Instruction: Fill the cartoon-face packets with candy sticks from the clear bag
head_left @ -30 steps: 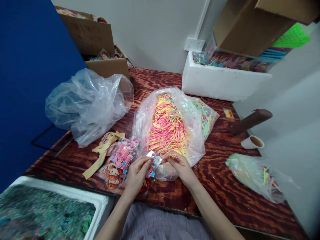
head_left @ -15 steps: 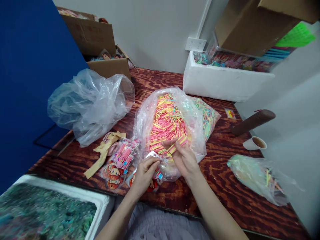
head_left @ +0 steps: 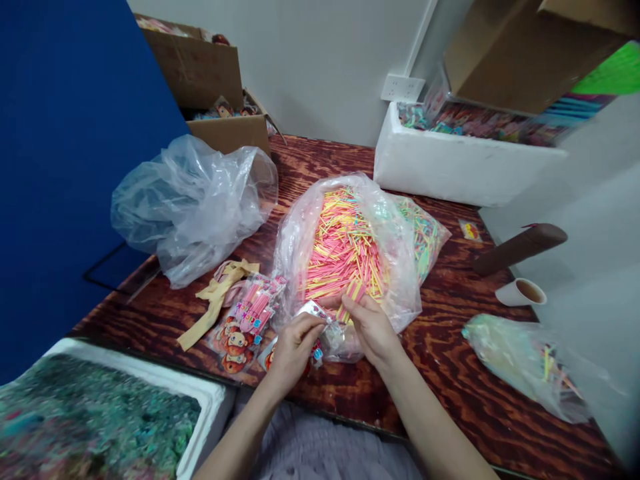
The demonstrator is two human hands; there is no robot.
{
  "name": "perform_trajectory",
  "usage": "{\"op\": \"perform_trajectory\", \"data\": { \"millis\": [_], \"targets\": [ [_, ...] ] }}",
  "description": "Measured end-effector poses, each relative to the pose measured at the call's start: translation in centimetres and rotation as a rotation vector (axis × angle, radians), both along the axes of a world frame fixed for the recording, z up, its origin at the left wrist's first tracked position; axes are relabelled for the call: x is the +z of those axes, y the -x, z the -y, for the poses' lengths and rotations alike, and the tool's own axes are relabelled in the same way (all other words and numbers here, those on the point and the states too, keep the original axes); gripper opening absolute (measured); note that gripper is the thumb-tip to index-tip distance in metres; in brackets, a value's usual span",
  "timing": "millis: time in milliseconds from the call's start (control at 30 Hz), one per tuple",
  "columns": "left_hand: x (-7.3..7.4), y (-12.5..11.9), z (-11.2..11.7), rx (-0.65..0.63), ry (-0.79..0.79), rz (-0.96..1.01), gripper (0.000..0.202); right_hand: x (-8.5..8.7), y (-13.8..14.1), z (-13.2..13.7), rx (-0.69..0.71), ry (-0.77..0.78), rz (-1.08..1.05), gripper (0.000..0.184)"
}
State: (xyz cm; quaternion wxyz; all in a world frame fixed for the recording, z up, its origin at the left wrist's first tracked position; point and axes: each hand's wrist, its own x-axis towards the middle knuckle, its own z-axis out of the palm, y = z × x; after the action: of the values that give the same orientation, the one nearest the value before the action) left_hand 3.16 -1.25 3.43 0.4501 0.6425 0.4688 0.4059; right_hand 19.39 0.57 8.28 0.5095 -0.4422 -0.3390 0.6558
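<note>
Left hand [head_left: 293, 350], fingers [head_left: 305, 323] pinching a clear printed plastic packet [head_left: 314, 309] near the front edge of the reddish-brown wooden surface [head_left: 445, 387]! Right hand [head_left: 376, 333] pinches thin pink-and-yellow sticks [head_left: 353, 294]!

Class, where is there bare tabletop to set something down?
Bare wood: between right hand and rightmost bag; at back, between lower cardboard box and rear foam box. Crowded: left of the left hand, with packets and cloth strips.
</note>
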Motion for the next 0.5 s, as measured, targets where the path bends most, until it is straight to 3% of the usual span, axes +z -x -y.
{"op": "perform_trajectory", "data": {
  "millis": [133, 300, 400, 500],
  "targets": [
    [-0.3, 0.0, 0.0, 0.004, 0.09, 0.09, 0.021, -0.2, 0.2, -0.3, 0.078, 0.01, -0.02, 0.034],
    [-0.4, 0.0, 0.1, 0.102, 0.123, 0.211, 0.02, -0.1, 0.2, 0.4, 0.196, -0.035, 0.037, 0.034],
    [-0.2, -0.1, 0.1, 0.16, 0.152, 0.249, 0.021, 0.2, 0.4, 1.6, 0.087, -0.128, 0.215, 0.047],
    [0.0, 0.0, 0.2, 0.188, 0.198, 0.254, 0.021, 0.1, 1.0, 2.8, -0.039, -0.289, 0.457, 0.031]
  ]
}}
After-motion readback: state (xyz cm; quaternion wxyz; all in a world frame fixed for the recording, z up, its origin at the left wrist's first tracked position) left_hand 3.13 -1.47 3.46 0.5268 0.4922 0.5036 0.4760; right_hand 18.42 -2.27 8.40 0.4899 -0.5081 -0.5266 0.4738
